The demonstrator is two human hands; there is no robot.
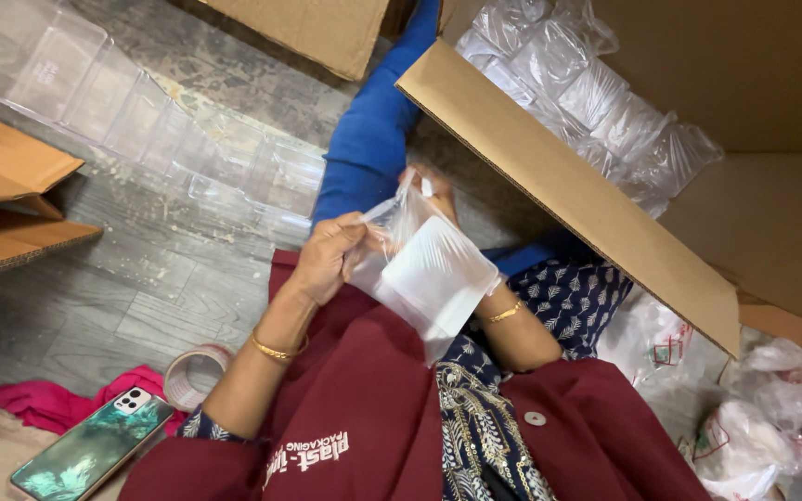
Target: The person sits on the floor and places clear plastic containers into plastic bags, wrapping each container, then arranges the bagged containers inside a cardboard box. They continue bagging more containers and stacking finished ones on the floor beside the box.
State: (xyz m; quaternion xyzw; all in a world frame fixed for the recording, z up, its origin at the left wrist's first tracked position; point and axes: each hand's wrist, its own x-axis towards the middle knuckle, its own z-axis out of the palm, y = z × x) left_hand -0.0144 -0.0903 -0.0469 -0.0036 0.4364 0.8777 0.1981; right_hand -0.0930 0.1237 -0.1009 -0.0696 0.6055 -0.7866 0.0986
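Note:
My left hand (325,260) pinches the open mouth of a clear plastic bag (392,223) over my lap. Inside the bag is a stack of clear plastic containers (438,274), which looks whitish through the film. My right hand (435,191) grips the bag from the far side and is mostly hidden behind it, with only the fingers showing at the top. Each wrist wears a gold bangle. I sit on the floor in a maroon coat (373,417) with a blue-trousered leg (368,130) stretched ahead.
A long nested row of clear containers (141,121) lies on the grey floor at left. A large cardboard box (568,186) at right holds bagged containers (596,93). A tape roll (195,373), a phone (93,447), a pink cloth (44,404) and loose plastic bags (744,427) lie nearby.

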